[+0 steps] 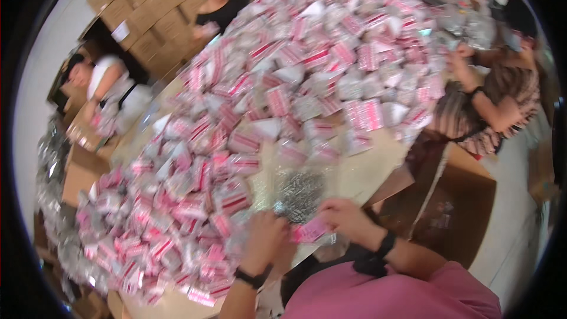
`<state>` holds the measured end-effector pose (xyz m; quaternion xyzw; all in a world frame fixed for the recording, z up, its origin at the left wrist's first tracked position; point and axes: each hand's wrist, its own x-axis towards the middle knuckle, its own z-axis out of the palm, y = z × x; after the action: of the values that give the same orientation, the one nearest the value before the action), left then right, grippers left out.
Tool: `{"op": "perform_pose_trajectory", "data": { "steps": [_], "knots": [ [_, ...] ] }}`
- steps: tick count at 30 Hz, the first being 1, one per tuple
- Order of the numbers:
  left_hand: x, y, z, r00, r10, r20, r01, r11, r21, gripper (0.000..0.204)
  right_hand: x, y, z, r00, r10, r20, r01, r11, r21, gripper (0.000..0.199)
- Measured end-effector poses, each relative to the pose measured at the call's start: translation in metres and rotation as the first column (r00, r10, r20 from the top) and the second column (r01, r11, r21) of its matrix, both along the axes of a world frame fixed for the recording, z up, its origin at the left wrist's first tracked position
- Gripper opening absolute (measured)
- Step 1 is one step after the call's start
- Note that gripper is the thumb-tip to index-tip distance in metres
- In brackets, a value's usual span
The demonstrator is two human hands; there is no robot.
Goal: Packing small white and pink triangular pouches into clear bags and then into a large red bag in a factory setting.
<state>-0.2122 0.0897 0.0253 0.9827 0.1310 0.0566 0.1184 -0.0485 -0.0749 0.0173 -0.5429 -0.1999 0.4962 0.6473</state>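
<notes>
A clear plastic bag [300, 192] of small grey metal pieces, too blurred to name more closely, lies on the table in front of me. A pink label [310, 230] sits across its near end, between my hands. My left hand [266, 237] is closed at the bag's near left corner, its fingertips partly hidden. With bent fingers, my right hand [345, 218] pinches the right end of the pink label against the bag. Both wrists wear dark bands.
A large heap of filled bags with pink-and-white labels [354, 59] covers most of the table [381, 162]. An open cardboard box [460, 201] stands at my right. Co-workers sit at the right [493, 100], far left [106, 85] and back [221, 3]. Stacked cartons [150, 18] rise behind.
</notes>
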Motion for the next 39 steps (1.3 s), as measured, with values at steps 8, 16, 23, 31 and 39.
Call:
{"op": "perform_pose_trajectory", "data": {
  "steps": [8,16,23,31,39],
  "knots": [
    [0.005,-0.016,0.004,1.000,-0.024,0.013,0.021,0.985,0.170,0.027,-0.005,0.005,-0.026,0.990,0.062,-0.128,-0.046,0.991,0.124,0.008],
    [0.000,-0.005,-0.001,0.999,0.006,0.038,-0.007,1.000,0.027,0.020,-0.005,0.004,-0.020,0.977,0.031,-0.210,-0.018,0.998,0.067,0.004],
    [0.003,0.008,0.032,0.923,0.378,0.066,-0.185,0.589,-0.787,0.005,-0.004,0.005,-0.018,0.976,0.006,-0.217,0.011,0.997,0.077,0.006],
    [0.003,0.003,0.012,0.785,0.615,0.077,0.293,-0.259,-0.920,0.016,-0.003,0.005,-0.011,0.995,0.009,-0.102,0.000,0.997,0.083,0.010],
    [-0.002,-0.012,0.026,0.793,0.577,0.197,0.329,-0.133,-0.935,0.014,0.000,0.022,0.015,0.996,-0.087,0.008,0.085,0.981,0.177,0.007]
  ]
}}
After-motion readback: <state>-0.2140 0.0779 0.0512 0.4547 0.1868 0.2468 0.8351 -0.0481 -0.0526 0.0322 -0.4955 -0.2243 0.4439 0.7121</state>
